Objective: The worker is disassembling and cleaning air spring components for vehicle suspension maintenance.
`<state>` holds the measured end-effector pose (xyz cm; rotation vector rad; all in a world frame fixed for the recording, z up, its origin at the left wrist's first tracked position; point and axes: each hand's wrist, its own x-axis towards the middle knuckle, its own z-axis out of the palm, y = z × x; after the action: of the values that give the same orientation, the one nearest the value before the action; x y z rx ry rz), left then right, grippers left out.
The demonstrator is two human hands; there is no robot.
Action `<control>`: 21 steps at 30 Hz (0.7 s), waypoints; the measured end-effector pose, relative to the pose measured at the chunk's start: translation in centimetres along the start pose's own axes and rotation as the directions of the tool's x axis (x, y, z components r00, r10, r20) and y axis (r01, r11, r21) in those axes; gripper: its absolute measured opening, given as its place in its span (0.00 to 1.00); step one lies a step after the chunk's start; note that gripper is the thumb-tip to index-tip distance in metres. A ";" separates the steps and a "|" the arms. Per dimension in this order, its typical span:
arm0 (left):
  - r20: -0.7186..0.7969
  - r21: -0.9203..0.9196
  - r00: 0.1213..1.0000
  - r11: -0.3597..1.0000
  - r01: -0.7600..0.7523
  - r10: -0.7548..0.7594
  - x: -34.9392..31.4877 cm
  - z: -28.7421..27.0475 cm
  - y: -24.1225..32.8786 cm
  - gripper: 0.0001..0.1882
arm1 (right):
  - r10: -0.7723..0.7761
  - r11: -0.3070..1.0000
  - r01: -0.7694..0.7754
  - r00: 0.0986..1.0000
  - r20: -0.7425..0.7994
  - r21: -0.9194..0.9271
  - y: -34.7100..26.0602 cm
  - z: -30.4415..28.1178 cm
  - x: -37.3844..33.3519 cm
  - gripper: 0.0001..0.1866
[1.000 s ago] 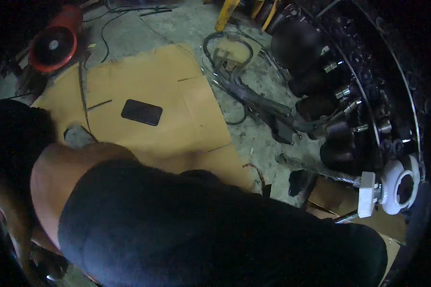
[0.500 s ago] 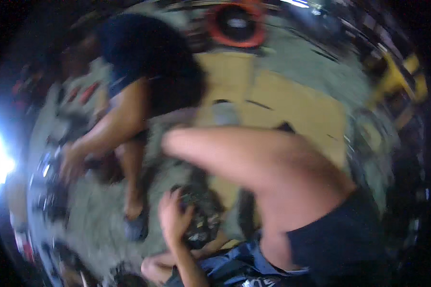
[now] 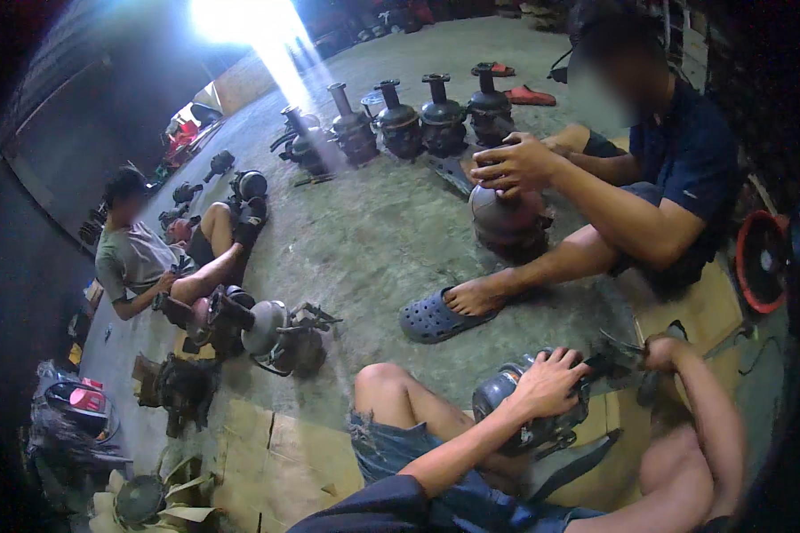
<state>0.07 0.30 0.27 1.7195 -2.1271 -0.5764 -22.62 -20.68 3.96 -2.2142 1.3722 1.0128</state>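
A dark round metal housing (image 3: 496, 392) sits on the ground between my legs. Over its top lies my left hand (image 3: 551, 384), with the fingers spread and curled over the far edge. To the right of it, my right hand (image 3: 665, 354) is closed around a thin metal tool (image 3: 625, 345) that points left. Its exact kind is too small to make out. Across from me, a person in a dark blue shirt (image 3: 698, 160) has both hands on top of another round housing (image 3: 504, 218), which stands upright on the floor.
Several dark housings with upright necks (image 3: 398, 120) stand in a row at the back. On the left, a seated person (image 3: 147, 235) has metal assemblies (image 3: 267, 329) nearby. Cardboard sheets (image 3: 249, 444) lie on the floor, with a fan (image 3: 142, 497) at the lower left and a red-rimmed ring (image 3: 760, 262) at right.
The view has swung left and is sharper. My right arm, earlier raised and stretched across, is now lowered at the right of the housing. My left hand stays on the housing.
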 end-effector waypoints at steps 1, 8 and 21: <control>0.014 0.002 1.000 1.000 0.010 -0.010 0.0 0.1 0.0 0.33 | -0.014 1.000 0.014 1.000 -0.026 0.023 -0.3 0.1 -0.2 0.26; -0.031 0.009 0.999 0.999 -0.036 0.037 -0.2 0.3 -0.2 0.32 | 0.053 0.998 -0.054 0.997 0.061 0.009 -1.9 -0.7 -0.1 0.25; -0.003 0.031 1.000 0.999 -0.010 0.010 -0.3 -0.1 0.0 0.33 | -0.031 0.994 0.033 0.999 0.016 -0.101 -0.5 1.8 3.0 0.29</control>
<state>0.18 0.54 0.32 1.7242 -2.1517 -0.5411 -22.06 -21.24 0.56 -2.2893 1.3017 1.1080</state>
